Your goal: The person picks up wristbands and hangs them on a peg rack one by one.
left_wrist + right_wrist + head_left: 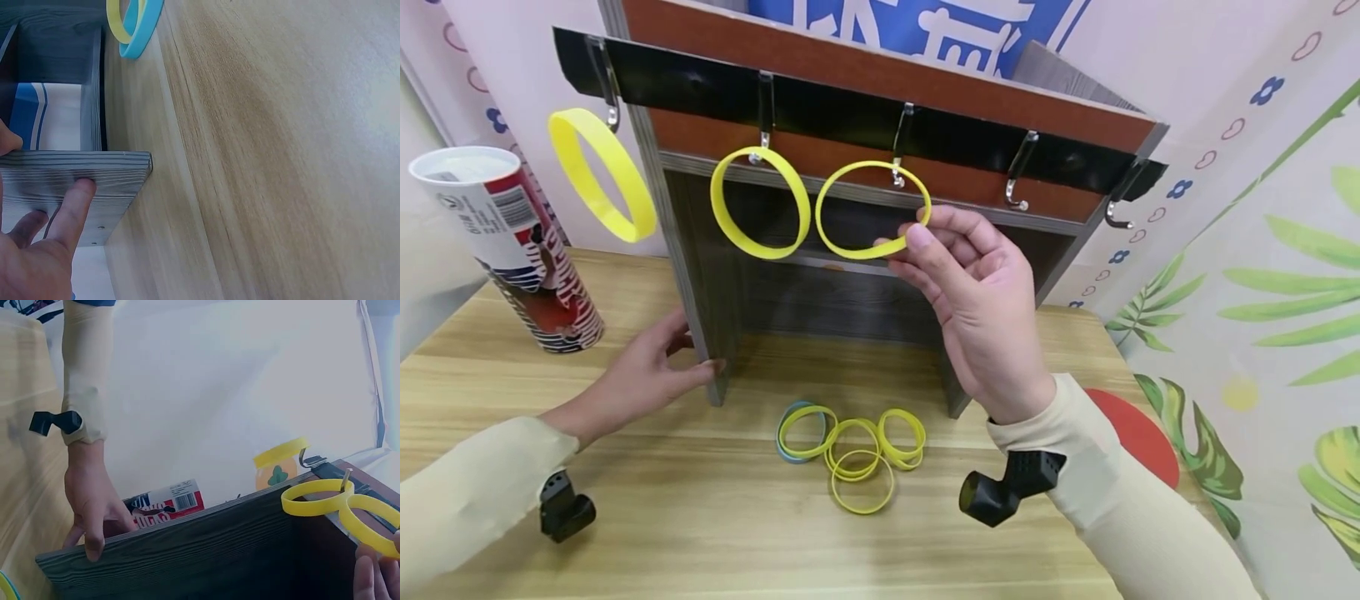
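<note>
Five hooks (1019,171) on one black rail (835,104). Three yellow bands (642,208) at hook level. Below: one blue band (780,440), at least four yellow loops (855,477), exact number unclear. One rack (842,304), one canister (523,250), one red disc (1138,437). Two hands (988,308), two wrist cameras (565,508).

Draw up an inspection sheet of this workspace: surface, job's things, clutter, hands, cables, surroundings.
Surface: pale wood-grain table
Job's things: grey wooden stand, black hook rail; two yellow rubbery bands hanging, third yellow band at third hook from left; loose yellow and blue bands on table
Clutter: red-and-white cylindrical can; red disc, partly hidden
Hands: right hand pinches third yellow band; left hand holds stand's side
Cables: none clear; dark shapes in right-wrist view's corner
Surroundings: white leaf-printed wall covering
</note>
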`<state>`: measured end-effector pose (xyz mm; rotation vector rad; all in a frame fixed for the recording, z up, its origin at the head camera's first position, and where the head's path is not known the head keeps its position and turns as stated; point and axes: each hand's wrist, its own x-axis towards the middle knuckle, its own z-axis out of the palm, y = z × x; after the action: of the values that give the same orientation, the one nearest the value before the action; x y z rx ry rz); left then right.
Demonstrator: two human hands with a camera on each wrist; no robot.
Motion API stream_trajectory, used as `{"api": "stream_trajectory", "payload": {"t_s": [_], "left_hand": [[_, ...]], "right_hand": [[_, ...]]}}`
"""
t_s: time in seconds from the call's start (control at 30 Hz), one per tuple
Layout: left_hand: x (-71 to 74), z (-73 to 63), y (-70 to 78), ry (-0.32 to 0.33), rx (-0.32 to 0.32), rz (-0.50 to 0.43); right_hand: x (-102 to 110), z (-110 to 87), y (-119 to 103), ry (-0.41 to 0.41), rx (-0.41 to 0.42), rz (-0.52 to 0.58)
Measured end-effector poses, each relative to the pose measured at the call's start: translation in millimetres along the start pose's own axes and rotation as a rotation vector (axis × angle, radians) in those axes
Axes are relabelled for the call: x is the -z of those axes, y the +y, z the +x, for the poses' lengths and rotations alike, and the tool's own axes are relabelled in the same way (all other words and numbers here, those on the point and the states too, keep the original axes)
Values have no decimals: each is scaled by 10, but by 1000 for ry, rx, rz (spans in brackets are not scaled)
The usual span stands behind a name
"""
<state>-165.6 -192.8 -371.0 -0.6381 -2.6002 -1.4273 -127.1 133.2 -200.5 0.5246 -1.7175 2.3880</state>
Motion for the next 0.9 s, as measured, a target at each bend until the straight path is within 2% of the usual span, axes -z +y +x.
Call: {"api": "stream_trajectory", "payload": {"t_s": [0.67, 0.9], "left_hand": [[-2, 0, 17, 1, 14, 8], [4, -7, 18, -19, 59, 6]], "right_hand": [[79, -20, 115, -30, 39, -89], [126, -30, 102, -39, 20, -112]]}}
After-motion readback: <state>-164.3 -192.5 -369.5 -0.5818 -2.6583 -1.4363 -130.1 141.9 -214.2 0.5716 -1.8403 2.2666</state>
